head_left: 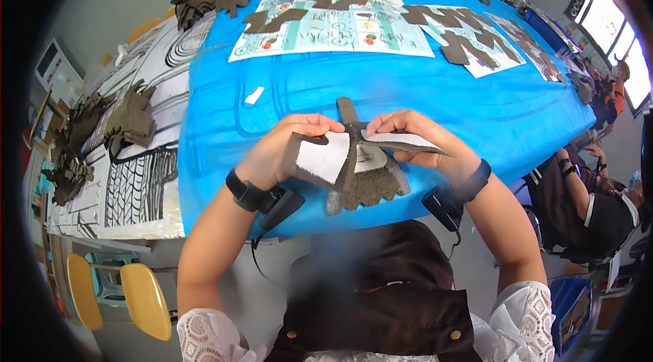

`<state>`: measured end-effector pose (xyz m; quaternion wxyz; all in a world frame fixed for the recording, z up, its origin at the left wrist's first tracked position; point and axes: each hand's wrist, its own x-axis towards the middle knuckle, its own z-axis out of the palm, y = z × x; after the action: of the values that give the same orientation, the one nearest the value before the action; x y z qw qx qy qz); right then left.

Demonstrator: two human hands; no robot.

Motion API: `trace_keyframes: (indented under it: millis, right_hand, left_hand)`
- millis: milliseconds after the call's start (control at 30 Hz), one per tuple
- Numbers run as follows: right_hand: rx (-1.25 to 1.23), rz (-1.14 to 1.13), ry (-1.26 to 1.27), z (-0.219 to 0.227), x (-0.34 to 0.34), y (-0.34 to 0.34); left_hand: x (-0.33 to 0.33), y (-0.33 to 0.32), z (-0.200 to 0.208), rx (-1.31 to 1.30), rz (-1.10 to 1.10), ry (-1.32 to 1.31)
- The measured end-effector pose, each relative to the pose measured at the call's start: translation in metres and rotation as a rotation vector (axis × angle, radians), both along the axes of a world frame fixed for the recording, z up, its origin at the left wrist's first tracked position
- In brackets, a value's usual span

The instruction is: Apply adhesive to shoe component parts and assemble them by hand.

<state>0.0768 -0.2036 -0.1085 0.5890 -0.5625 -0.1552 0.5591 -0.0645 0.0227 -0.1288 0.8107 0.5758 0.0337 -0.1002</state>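
Close to the table's near edge I hold a brown, suede-like glove piece, its scalloped finger end toward me. My left hand pinches a flap with a white backing on the left side. On the other side my right hand grips a second white-backed flap, thumb on top and fingers partly hidden underneath. Between the hands the two flaps stand apart, and a smaller white patch shows on the piece below. A narrow brown strip sticks out beyond my fingertips.
Brown cut pieces lie on printed sheets across the blue-covered table. A small white scrap lies nearer. Stacks of brown glove pieces sit at left. Other people work at the far side and right; yellow chairs stand lower left.
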Motion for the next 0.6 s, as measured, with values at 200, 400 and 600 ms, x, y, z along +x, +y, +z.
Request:
trace_keyframes:
  millis: [200,400,600]
  right_hand:
    - [0.093,-0.051,0.073,0.003,0.002,-0.004]
    - [0.167,-0.01,0.047,0.009,-0.005,-0.01]
    - [0.189,0.035,-0.078,0.01,-0.026,-0.013]
  left_hand:
    - [-0.009,-0.001,0.013,-0.126,0.021,-0.045]
    - [-0.028,-0.005,0.013,-0.139,0.004,-0.159]
    - [-0.04,-0.025,0.016,0.517,0.256,-0.35]
